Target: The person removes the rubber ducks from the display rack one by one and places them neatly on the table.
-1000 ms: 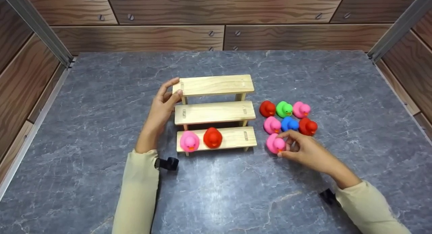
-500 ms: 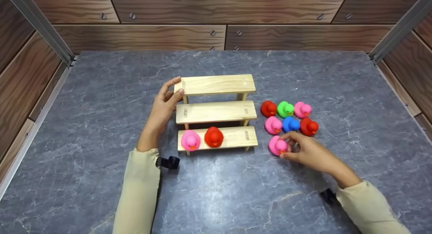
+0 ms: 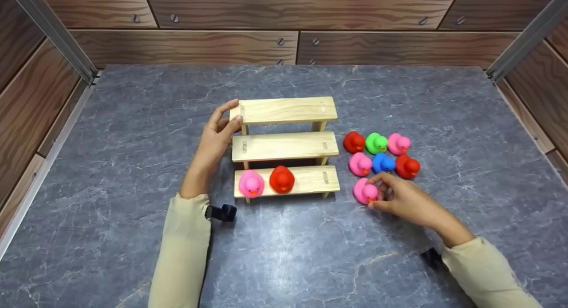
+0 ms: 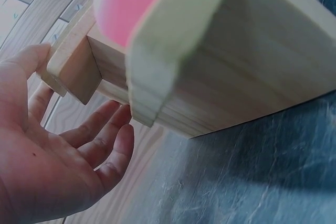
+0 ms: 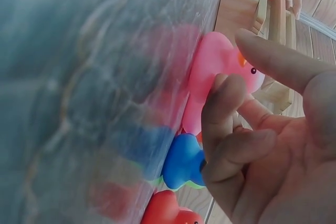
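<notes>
A three-tier wooden stand (image 3: 284, 147) sits mid-table. My left hand (image 3: 214, 141) grips the left end of its top tier between thumb and fingers; the left wrist view shows the other fingers (image 4: 113, 153) beside the stand's side. On the lowest tier are a pink rubber duck (image 3: 251, 183) at the left and a red rubber duck (image 3: 282, 179) beside it. Right of the stand, my right hand (image 3: 401, 199) pinches another pink rubber duck (image 3: 364, 191) between thumb and finger. That duck stands upright on the table, as the right wrist view (image 5: 212, 59) shows too.
Behind the right hand, two rows of ducks stand close together: red (image 3: 354, 142), green (image 3: 376, 142) and pink (image 3: 399, 144) behind, then pink (image 3: 360, 164), blue (image 3: 383, 163) and red (image 3: 407, 166). Wood-patterned walls (image 3: 199, 48) border the grey marbled table (image 3: 284, 254).
The right hand and its pink duck have shifted slightly toward the front, widening the gap to the row behind. The left hand keeps its grip. The whole head view has shifted a little.
</notes>
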`<state>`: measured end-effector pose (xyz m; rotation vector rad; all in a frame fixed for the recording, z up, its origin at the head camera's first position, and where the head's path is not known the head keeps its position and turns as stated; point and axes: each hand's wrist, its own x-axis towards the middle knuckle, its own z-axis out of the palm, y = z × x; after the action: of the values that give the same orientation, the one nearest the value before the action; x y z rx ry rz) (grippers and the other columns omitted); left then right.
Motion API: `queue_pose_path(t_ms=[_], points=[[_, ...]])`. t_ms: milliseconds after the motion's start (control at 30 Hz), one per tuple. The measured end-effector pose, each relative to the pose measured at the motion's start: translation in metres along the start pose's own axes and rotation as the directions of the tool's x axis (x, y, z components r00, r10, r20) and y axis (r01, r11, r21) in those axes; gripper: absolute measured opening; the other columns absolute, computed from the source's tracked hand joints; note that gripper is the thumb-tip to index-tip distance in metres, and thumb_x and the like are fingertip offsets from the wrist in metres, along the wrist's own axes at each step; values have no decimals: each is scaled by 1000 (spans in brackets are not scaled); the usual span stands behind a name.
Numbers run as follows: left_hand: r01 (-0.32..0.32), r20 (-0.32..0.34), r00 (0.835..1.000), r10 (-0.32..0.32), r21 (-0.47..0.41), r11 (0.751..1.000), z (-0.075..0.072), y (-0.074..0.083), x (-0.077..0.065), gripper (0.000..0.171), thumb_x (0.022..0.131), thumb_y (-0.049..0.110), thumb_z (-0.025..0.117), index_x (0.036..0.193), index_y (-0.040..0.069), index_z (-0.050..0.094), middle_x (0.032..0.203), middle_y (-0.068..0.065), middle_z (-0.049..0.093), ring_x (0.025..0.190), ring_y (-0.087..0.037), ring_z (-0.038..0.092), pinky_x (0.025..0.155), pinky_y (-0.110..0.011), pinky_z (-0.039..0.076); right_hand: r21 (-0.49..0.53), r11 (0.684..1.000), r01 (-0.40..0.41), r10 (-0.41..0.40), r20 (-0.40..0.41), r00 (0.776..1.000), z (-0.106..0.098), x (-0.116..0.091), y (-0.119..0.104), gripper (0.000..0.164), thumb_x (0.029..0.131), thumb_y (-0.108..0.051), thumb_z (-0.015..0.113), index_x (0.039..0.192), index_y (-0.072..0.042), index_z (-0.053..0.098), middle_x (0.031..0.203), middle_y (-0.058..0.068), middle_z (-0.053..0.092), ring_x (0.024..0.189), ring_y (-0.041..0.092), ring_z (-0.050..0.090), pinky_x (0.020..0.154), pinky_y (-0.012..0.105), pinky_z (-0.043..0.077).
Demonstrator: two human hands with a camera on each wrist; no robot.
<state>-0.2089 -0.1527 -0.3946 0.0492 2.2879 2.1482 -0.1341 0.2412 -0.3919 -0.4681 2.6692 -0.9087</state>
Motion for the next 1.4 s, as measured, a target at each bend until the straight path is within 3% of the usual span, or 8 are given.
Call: queue_pose_path(t_ms=[500, 867, 1100, 1400], points=[[19, 16, 1000, -19, 2, 1000, 0, 1, -1, 50, 98, 28, 54, 146, 24, 40, 131, -17, 54, 118, -28, 56, 85, -37, 49, 25, 1000, 7, -6, -14, 1000, 0, -7, -3, 51, 80, -17, 79, 123, -5, 56, 84, 6, 58, 61, 10, 49, 55, 21, 42], [21, -6, 1000, -21, 3, 1000, -1, 1, 0, 50, 98, 27, 55, 145, 23, 42, 129, -18, 55, 116, -27, 57, 84, -35, 50, 80, 997, 20, -15, -60, 998, -2, -4, -33, 50, 80, -16, 78, 125, -4, 57, 86, 6, 55, 68, 12, 49, 59, 20, 43], [14, -8, 1000, -14, -3, 1000, -1, -1, 1, 49, 98, 27, 54, 145, 22, 42, 131, -18, 54, 115, -27, 57, 80, -30, 51, 159, 983, 97, -89, -58, 994, 12, 8, -55, 55, 79, -17, 80, 127, -2, 56, 85, 6, 57, 67, 9, 50, 59, 19, 43], [17, -11, 1000, -17, -8, 1000, -1, 1, 0, 49, 97, 27, 56, 144, 24, 43, 127, -16, 57, 112, -25, 58, 78, -31, 50, 302, 939, 164, -159, -42, 986, 42, 23, -70, 55, 80, -10, 77, 129, -1, 52, 85, 9, 55, 60, 6, 49, 56, 18, 42]])
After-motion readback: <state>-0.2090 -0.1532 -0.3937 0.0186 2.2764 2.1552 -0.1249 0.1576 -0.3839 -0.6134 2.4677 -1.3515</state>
